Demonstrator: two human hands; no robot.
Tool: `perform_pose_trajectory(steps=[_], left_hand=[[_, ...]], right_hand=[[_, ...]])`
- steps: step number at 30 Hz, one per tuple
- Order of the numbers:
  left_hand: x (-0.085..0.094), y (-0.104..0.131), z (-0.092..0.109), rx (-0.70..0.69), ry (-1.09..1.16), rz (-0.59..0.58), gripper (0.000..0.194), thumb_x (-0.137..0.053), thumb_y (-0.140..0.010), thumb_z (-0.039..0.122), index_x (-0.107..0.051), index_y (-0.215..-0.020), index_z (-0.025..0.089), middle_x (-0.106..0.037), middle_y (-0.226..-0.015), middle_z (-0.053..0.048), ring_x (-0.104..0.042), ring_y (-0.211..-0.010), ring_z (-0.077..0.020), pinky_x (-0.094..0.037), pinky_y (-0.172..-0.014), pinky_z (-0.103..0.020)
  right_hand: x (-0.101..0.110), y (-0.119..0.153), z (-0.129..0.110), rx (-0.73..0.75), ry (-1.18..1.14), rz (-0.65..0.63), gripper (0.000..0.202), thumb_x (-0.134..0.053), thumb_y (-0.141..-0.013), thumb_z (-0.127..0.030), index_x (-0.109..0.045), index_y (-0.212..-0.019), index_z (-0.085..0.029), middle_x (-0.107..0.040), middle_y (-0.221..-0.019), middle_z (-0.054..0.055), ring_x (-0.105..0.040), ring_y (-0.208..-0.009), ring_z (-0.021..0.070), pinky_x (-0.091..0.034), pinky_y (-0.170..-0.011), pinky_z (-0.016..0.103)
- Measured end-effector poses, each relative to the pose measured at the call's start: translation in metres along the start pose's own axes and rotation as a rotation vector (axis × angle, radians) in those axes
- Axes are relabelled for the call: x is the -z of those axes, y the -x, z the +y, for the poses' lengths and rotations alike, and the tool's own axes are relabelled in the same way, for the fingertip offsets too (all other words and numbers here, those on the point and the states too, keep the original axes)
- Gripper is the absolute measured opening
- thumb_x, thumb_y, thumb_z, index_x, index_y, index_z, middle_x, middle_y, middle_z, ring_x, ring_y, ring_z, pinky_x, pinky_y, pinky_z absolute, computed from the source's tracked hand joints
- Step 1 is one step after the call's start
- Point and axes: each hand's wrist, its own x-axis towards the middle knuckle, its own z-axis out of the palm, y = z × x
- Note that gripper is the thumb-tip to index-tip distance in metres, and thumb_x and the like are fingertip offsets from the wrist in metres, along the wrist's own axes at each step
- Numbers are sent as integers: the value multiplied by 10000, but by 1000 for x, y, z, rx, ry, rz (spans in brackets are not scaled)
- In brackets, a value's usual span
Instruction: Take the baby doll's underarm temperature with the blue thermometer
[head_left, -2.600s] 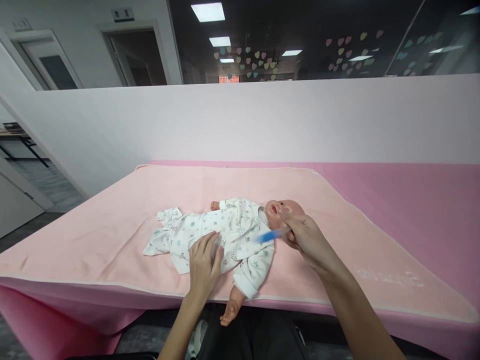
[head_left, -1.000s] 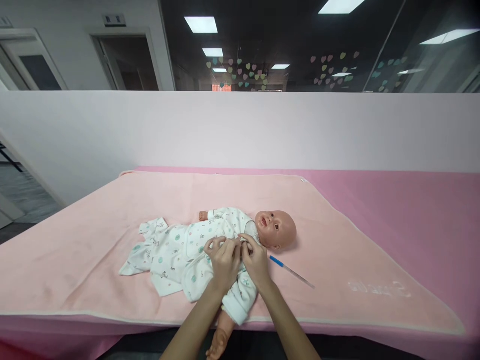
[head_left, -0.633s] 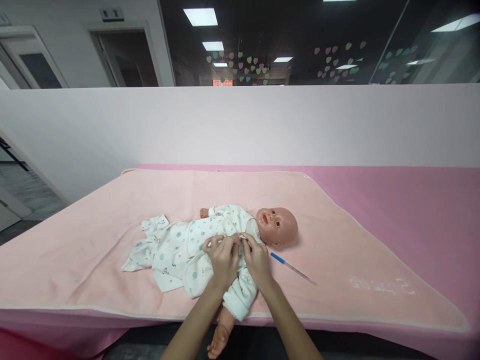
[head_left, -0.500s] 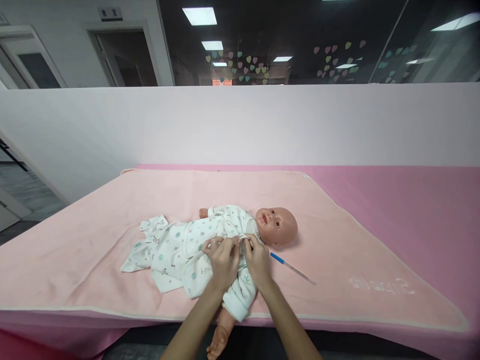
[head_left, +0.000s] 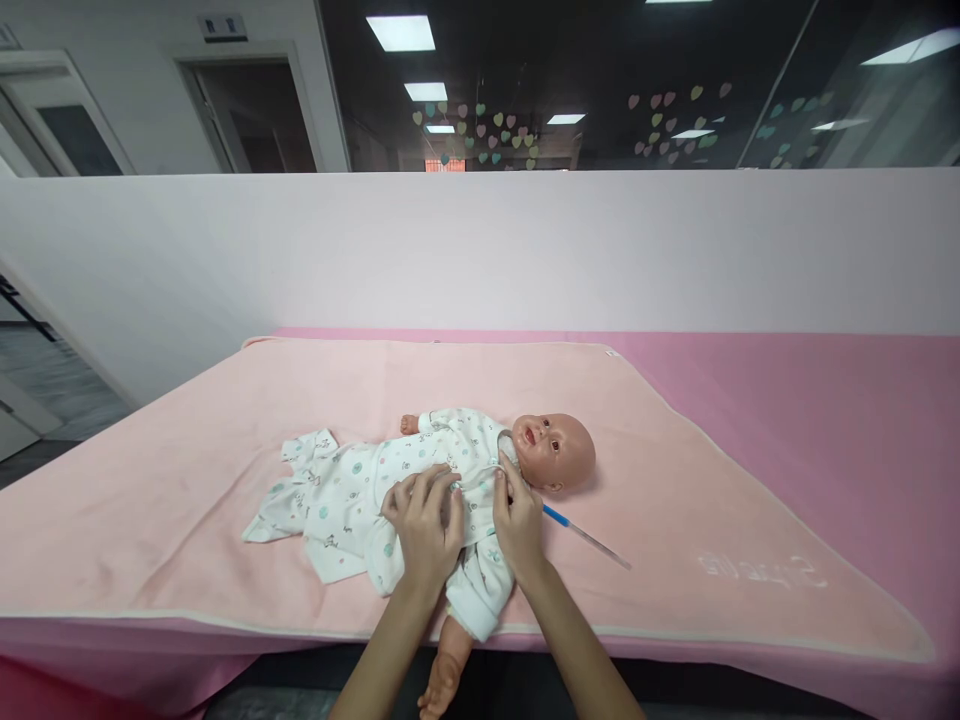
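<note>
A baby doll (head_left: 559, 452) lies on its back with its head to the right, in a white printed outfit (head_left: 352, 490). My left hand (head_left: 427, 520) rests over the outfit at the doll's belly, fingers bent and spread a little. My right hand (head_left: 517, 510) pinches the cloth edge near the doll's neck. One doll arm (head_left: 448, 665) sticks out of its sleeve toward me, over the table edge. Beside my right hand lies a thin stick with a blue end (head_left: 556, 516).
The doll lies on a peach blanket (head_left: 675, 480) spread over a pink cover (head_left: 825, 420). A white low wall (head_left: 480, 250) stands behind the table. The table's front edge runs under my forearms.
My left hand has moved left and away from my right hand, off the cloth near the chest. My right hand has shifted slightly, staying at the neckline.
</note>
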Motion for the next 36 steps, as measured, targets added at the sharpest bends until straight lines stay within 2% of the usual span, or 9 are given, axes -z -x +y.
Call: perform_pose_trajectory(steps=[3,6,9,13,18,26,31,36], left_hand=[[1,2,-1,17,17,-21,139,-506,-820,215,-628,-880,240,-640,-994,-15,-474,-963,-224,-240,-860,-405],[0,3,-2,41,28,-22,148,-476,-835,218,-618,-878,217,-628,-981,-37,-470,-943,-224,-253,-841,-403],[0,4,-3,76,11,-4,167,-457,-847,224,-619,-882,208,-609,-976,-58,-454,-942,-236,-260,-822,-409],[2,7,-3,91,19,37,162,-476,-850,232,-637,-847,222,-602,-913,-52,-441,-962,-242,-254,-841,-426],[3,10,-4,89,36,101,145,-531,-826,260,-675,-825,239,-560,-949,-66,-443,-958,-240,-293,-834,-426],[2,11,-4,90,-2,118,149,-554,-817,251,-700,-813,278,-517,-876,-61,-428,-892,-229,-285,-803,-415],[3,11,-4,43,-20,153,142,-572,-807,231,-704,-816,283,-525,-824,-50,-439,-836,-208,-276,-772,-396],[3,10,-5,13,-12,167,146,-575,-805,219,-706,-825,282,-535,-792,-42,-459,-799,-188,-286,-755,-385]], right_hand=[[0,4,-11,65,39,-57,458,-292,-894,-286,-482,-1235,-47,-580,-499,23,-491,-420,143,-383,-481,241],[-4,8,-26,157,32,-196,421,-309,-882,-262,-531,-1200,-98,-609,-534,23,-506,-428,126,-377,-481,223],[-8,7,-32,119,-24,-274,374,-322,-869,-248,-600,-1096,-144,-634,-576,23,-543,-467,128,-383,-488,214],[-11,7,-26,53,-93,-330,306,-355,-862,-264,-616,-994,-175,-646,-598,7,-564,-489,132,-381,-485,207],[-11,11,-19,52,-76,-298,313,-340,-880,-293,-632,-920,-186,-683,-732,50,-617,-614,156,-419,-555,218],[-12,14,-20,-36,-118,-282,296,-350,-874,-292,-626,-903,-190,-684,-758,44,-617,-653,164,-426,-609,231],[-12,14,-20,-47,-95,-283,304,-342,-873,-298,-624,-883,-183,-676,-731,47,-607,-635,167,-410,-592,234],[-11,14,-20,-27,-67,-272,299,-347,-868,-302,-624,-857,-189,-648,-638,19,-568,-533,145,-382,-530,219]])
